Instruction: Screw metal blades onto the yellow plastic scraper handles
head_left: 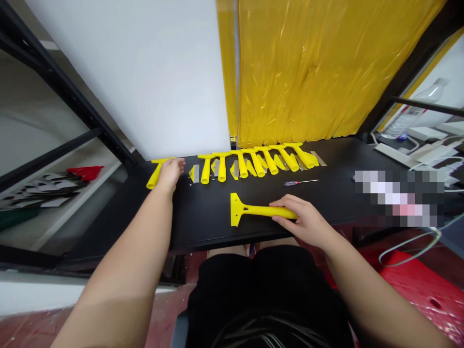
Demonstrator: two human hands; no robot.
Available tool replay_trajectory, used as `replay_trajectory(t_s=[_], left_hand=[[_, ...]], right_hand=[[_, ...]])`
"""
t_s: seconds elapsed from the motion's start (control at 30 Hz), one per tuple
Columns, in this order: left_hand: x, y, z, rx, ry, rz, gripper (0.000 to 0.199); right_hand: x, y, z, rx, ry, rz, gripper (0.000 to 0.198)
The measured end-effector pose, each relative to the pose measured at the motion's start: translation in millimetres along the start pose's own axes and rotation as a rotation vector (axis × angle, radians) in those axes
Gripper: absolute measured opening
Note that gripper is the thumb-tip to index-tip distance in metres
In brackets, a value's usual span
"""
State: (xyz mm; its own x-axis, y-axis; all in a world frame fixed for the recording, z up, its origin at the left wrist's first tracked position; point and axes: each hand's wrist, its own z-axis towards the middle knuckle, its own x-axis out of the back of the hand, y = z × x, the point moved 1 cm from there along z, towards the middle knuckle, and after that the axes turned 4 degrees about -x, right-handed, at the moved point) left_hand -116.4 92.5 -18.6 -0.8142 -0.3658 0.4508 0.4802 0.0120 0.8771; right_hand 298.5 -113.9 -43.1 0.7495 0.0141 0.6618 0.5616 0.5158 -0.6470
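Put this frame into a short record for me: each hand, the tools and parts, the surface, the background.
Left hand: at the leftmost yellow tool, partly covering it; grip unclear
Right hand: holds the handle end of another yellow tool, its wide head pointing left
Row: more yellow tools side by side, wide heads toward the back
Among the row: flat metal plates
In front of the row: screwdriver, shaft pointing right
Surface: black table
Background: white panel on the left, yellow sheeting on the right
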Motion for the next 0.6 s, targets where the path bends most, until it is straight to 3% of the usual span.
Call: replay_trajectory(t_s=[0.1, 0.27, 0.47, 0.6], left_hand=[[27.7, -7.0, -12.7, 0.052, -0.149, 0.094, 0.035], [37.8, -12.5, -24.9, -0.049, -0.353, 0.374, 0.067], [19.6, 2.0, -4.5, -0.058, -0.337, 0.532, 0.038], [10.9, 14.9, 6.7, -0.058, -0.34, 0.566, 0.031]], right_hand=[[0.9, -0.9, 0.6, -0.004, -0.006, -0.005, 0.024], [1.3, -0.7, 1.2, -0.008, -0.001, -0.019, 0.022], [1.0, -1.2, -0.4, -0.005, 0.006, -0.01, 0.023], [0.5, -1.6, -1.3, -0.006, 0.001, 0.0, 0.022]])
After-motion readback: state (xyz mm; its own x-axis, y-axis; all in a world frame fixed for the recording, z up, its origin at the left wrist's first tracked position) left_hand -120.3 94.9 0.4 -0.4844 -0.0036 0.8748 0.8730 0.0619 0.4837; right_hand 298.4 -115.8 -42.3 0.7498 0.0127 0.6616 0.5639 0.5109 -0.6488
